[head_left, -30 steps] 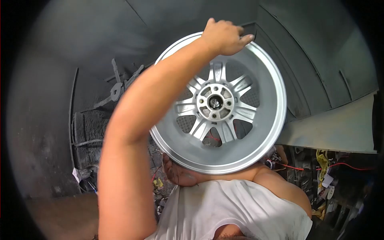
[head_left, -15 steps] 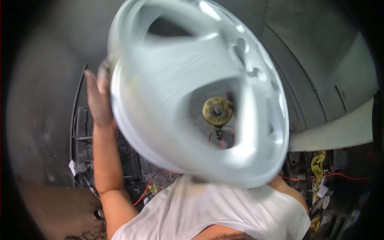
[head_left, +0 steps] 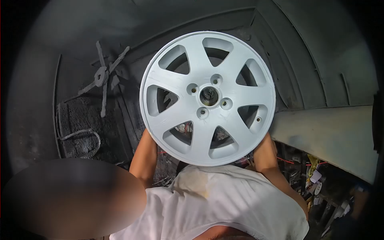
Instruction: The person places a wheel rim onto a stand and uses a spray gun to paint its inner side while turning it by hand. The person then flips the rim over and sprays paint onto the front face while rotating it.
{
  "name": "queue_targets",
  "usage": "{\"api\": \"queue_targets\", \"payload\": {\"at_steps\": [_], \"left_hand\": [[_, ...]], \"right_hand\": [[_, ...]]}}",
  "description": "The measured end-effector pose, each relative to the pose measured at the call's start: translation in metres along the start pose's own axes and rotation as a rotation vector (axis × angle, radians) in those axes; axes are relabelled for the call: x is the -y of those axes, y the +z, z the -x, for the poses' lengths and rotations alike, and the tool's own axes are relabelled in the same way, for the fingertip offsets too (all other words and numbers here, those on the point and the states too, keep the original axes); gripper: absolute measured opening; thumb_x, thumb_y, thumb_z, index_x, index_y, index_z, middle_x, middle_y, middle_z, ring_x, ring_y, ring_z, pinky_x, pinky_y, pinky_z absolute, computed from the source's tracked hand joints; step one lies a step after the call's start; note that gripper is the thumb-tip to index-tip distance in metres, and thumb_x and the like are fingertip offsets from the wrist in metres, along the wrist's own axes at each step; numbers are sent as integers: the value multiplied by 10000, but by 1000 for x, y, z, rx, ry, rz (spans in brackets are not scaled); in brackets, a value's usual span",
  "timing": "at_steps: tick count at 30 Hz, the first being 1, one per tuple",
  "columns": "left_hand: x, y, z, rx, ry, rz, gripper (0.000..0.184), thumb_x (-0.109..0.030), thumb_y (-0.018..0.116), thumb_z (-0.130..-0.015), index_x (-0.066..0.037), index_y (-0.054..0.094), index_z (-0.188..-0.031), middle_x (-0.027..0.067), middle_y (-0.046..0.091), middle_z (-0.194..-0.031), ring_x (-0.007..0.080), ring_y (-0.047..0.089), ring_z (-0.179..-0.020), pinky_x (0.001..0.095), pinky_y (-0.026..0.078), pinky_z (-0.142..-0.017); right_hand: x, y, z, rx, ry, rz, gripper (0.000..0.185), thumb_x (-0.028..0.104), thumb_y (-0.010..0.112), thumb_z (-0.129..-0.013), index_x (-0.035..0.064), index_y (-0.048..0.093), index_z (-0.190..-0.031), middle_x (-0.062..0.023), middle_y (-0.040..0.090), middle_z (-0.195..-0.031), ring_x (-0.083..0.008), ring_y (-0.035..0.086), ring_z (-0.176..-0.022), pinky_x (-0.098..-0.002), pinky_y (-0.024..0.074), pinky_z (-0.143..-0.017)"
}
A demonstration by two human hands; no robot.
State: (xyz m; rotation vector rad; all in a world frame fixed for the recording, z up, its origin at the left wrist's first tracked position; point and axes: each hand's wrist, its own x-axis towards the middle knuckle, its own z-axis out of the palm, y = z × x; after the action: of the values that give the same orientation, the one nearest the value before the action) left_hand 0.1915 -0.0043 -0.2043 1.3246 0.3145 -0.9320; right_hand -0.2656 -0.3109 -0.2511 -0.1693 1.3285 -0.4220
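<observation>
Head view: both hands are hidden behind the white wheel (head_left: 228, 89), so their grip and opening cannot be told. The left forearm (head_left: 143, 160) passes behind its rim at eight o'clock, the right forearm (head_left: 265, 156) at four. The wheel sits mid-view, spoked face toward the camera, with the shirt (head_left: 240, 192) at six, a grey spider-armed metal piece (head_left: 101, 76) at ten, a pale panel (head_left: 330, 134) toward four.

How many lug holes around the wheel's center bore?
4: one lug hole left of the center bore, one above, one right, one below. None looks hidden.
</observation>
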Motion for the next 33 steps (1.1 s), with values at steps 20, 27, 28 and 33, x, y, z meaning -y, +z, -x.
{"api": "queue_targets", "payload": {"at_steps": [20, 27, 28, 33], "left_hand": [[77, -343, 259, -1061, 364, -783, 482, -424, 634, -985, 11, 706, -1178, 234, 697, -1202, 360, 660, -1148, 405, 487, -1000], [49, -551, 428, -1990, 710, -966, 475, -346, 803, -843, 3, 648, -1125, 224, 679, -1044, 439, 621, -1049, 490, 472, -945], [46, -580, 433, -1983, 708, -962, 475, -346, 803, -843, 3, 648, -1125, 224, 679, -1044, 439, 621, -1049, 490, 472, -945], [61, -651, 449, -1425, 419, -768, 545, -464, 759, -876, 35, 661, -1073, 246, 720, -983, 404, 700, -948, 456, 517, -849]], "right_hand": [[-67, 69, -96, 79, -39, 583, 483, 499, 544, -1017, 35, 635, -1112, -131, 664, -957, -245, 645, -816, -376, 518, -601], [-237, 57, -60, 48, 83, 1165, 488, 510, 537, -1023, 40, 644, -1095, -126, 669, -922, -243, 653, -776, -369, 517, -564], [-266, 85, -49, 240, 111, 1274, 442, 474, 528, -1035, 60, 665, -962, -100, 652, -818, -239, 640, -666, -354, 473, -468], [-436, 248, 92, 1083, -573, 1874, 434, 363, 614, -995, -67, 675, -983, -101, 654, -741, -215, 619, -726, -400, 484, -705]]}}
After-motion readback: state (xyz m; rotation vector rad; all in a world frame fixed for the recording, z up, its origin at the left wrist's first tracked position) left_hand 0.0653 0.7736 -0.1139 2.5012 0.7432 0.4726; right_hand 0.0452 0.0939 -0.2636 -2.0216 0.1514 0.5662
